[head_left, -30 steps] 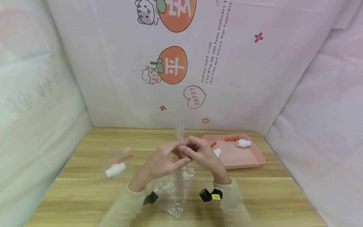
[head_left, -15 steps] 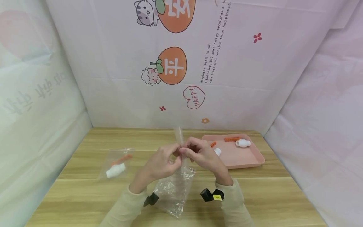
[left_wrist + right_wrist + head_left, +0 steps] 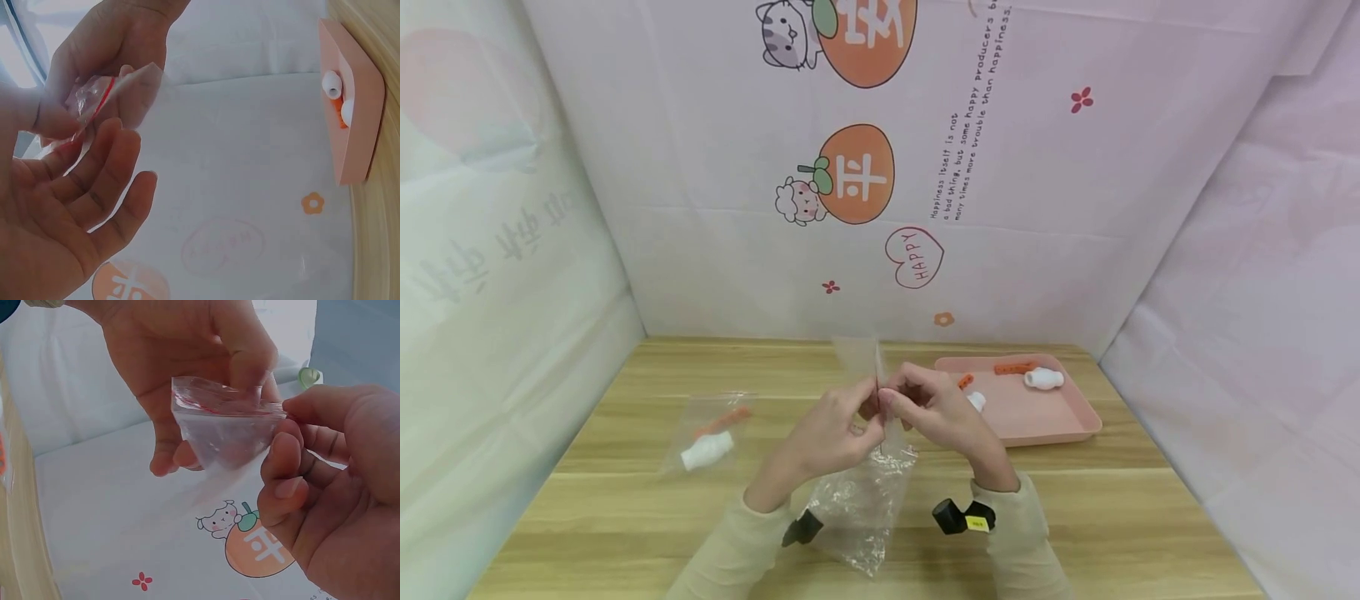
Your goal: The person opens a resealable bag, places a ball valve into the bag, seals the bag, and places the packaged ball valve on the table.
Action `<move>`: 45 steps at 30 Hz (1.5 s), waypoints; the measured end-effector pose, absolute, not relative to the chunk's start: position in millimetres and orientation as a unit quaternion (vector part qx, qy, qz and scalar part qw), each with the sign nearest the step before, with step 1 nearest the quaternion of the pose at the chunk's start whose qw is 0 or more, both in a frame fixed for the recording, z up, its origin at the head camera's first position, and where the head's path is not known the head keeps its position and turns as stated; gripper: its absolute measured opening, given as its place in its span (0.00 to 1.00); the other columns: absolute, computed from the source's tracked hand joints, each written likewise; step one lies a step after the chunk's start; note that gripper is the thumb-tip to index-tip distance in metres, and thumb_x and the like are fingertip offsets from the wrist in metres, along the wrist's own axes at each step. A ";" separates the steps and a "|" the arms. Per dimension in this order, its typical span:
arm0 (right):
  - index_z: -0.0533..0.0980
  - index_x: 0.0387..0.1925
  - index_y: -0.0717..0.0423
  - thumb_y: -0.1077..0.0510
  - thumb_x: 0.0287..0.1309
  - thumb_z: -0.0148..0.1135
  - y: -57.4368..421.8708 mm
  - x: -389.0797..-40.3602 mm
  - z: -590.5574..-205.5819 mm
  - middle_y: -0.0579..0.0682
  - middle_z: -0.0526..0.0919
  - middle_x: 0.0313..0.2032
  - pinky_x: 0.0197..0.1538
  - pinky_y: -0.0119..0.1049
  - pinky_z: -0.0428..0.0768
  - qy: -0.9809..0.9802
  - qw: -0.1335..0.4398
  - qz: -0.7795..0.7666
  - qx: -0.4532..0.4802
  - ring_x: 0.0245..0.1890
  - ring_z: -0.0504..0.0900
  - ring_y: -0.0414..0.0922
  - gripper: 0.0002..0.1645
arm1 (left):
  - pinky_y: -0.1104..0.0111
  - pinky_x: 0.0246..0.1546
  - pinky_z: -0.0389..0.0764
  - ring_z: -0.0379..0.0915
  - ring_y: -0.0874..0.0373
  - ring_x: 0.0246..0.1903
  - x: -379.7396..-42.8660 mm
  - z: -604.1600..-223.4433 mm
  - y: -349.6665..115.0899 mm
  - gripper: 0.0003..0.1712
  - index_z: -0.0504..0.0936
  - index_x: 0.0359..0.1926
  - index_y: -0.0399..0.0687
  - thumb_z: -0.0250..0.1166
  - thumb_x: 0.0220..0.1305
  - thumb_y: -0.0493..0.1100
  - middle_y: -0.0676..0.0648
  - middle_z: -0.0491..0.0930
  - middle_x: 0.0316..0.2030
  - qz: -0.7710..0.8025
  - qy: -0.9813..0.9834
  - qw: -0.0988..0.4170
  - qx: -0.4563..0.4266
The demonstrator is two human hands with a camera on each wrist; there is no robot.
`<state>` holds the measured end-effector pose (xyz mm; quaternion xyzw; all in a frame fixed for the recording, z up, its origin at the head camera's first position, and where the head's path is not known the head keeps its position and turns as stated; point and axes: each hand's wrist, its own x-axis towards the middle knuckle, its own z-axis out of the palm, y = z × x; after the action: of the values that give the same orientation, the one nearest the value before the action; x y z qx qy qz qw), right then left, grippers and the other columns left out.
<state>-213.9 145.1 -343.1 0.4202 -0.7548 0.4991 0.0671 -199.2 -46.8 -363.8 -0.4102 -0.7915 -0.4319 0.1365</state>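
Note:
Between my two hands is a clear zip-lock bag (image 3: 859,508) with a red line along its mouth. Its lower part hangs down over the wooden table, and nothing shows inside it. My left hand (image 3: 822,432) pinches the bag's mouth from the left, with thumb and fingertips. From the right, my right hand (image 3: 942,410) pinches the same edge, its fingertips close to the left ones. In the right wrist view, the bag's mouth (image 3: 228,406) stands slightly apart near the left hand's thumb. The left wrist view shows the red zip line (image 3: 103,100) between both hands.
A pink tray (image 3: 1037,435) at the right holds white bulb-shaped pieces (image 3: 1043,379) and orange strips (image 3: 1015,367). A second clear bag (image 3: 718,402) lies at the left, with a white piece (image 3: 707,451) and an orange strip (image 3: 724,422) inside. Printed cloth walls surround the table.
The bag's top corner has spread out to the left and its mouth edge has shifted. My left thumb has drawn back from across the bag. Both hands stay at about the same place.

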 end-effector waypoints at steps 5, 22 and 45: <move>0.72 0.31 0.59 0.70 0.65 0.56 142.8 -213.5 -343.5 0.54 0.76 0.19 0.17 0.27 0.70 -0.755 0.064 0.497 0.423 0.16 0.71 0.36 0.07 | 0.77 0.21 0.71 0.65 0.69 0.22 -197.5 -362.9 -47.9 0.06 0.74 0.38 0.44 0.52 0.64 0.33 0.53 0.74 0.24 -0.436 -0.801 0.144 -0.384; 0.75 0.30 0.56 0.66 0.69 0.54 150.1 -208.9 -336.6 0.52 0.74 0.16 0.16 0.29 0.69 -0.782 0.030 0.473 0.406 0.15 0.69 0.35 0.10 | 0.79 0.23 0.68 0.62 0.69 0.24 -199.6 -357.8 -51.2 0.06 0.76 0.37 0.44 0.53 0.72 0.35 0.53 0.71 0.25 -0.384 -0.790 0.178 -0.444; 0.73 0.30 0.60 0.76 0.62 0.54 142.1 -212.4 -346.2 0.54 0.77 0.16 0.16 0.25 0.71 -0.723 0.071 0.490 0.481 0.14 0.73 0.43 0.11 | 0.81 0.17 0.59 0.54 0.72 0.19 -198.2 -361.5 -51.0 0.09 0.70 0.29 0.46 0.53 0.67 0.31 0.54 0.64 0.19 -0.434 -0.763 0.200 -0.435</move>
<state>-212.4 142.1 -346.2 0.4812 -0.7231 0.4905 0.0709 -198.2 -51.0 -361.5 -0.4352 -0.7632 -0.4336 0.2005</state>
